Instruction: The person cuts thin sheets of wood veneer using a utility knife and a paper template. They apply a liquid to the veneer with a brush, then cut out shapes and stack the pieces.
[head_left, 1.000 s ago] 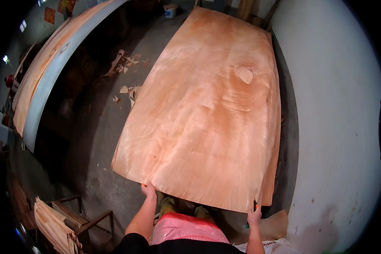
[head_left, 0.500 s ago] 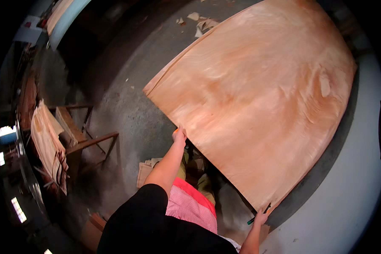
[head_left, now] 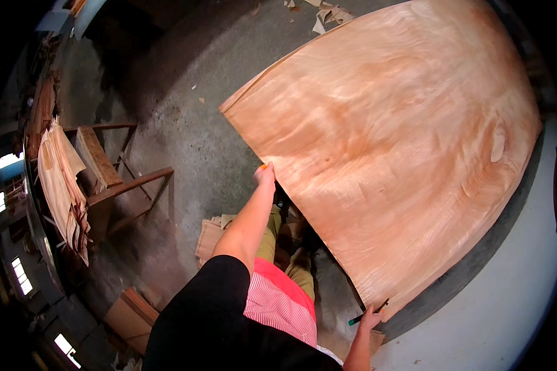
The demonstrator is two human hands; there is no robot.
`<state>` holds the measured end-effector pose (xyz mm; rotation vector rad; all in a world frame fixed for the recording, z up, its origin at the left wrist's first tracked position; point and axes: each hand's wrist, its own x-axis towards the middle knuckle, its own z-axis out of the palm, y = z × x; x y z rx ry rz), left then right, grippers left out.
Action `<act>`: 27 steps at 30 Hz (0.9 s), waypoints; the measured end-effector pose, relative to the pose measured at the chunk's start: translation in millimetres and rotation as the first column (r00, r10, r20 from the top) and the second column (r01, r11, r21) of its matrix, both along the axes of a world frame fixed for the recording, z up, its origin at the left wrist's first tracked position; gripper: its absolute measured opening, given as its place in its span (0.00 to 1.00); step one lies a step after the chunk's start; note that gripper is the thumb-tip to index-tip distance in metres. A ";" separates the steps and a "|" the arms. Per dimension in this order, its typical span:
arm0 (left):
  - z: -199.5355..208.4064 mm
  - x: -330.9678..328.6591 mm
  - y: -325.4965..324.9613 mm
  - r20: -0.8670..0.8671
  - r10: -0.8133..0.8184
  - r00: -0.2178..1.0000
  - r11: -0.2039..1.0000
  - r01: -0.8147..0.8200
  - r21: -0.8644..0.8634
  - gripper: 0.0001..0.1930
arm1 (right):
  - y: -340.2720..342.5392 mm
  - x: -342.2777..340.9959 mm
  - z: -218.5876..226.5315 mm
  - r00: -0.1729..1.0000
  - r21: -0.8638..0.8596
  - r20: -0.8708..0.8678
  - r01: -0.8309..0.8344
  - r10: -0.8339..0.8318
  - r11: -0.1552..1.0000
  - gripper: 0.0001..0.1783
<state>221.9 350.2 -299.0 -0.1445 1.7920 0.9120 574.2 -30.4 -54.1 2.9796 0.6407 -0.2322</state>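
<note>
A large, thin sheet of reddish-tan wood veneer (head_left: 377, 154) lies in front of me, with wavy grain and a slightly rippled surface. At its near left edge, my left hand (head_left: 265, 175) is closed, pinching the edge; a small orange spot shows at the fingertips. My right hand (head_left: 371, 319) is closed at the sheet's near right corner. Through its fingers runs a slim dark tool with a green end (head_left: 355, 321), whose kind I cannot make out. Whether the right fingers also pinch the veneer is hard to see.
To the left, ragged veneer sheets (head_left: 62, 185) hang beside a wooden stand (head_left: 130, 185). Small veneer pieces (head_left: 210, 238) lie by my legs, and scraps (head_left: 331, 15) are on the concrete floor (head_left: 185, 142) beyond. A pale surface (head_left: 470, 309) curves along the right. Brown boards (head_left: 133, 318) sit lower left.
The view has shifted slightly, so floor and stand appear higher in the picture. The veneer sits a little farther right and up. Both hands keep their places at its edge.
</note>
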 end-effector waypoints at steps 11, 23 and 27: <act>-18.8 2.0 2.3 -0.147 -0.054 0.988 0.997 0.045 -0.062 0.09 | 48.8 -30.2 23.5 0.981 -0.015 -0.149 0.124 -0.125 0.992 0.30; -31.2 -2.0 0.3 -0.159 -0.135 0.978 0.989 0.123 -0.083 0.10 | 17.3 -7.3 5.9 0.931 -0.152 -0.248 0.234 -0.267 0.960 0.30; -25.4 -7.3 -8.9 -0.261 -0.088 0.961 0.992 0.061 -0.109 0.15 | 22.6 -14.1 11.7 0.962 0.001 -0.247 0.122 -0.118 0.993 0.32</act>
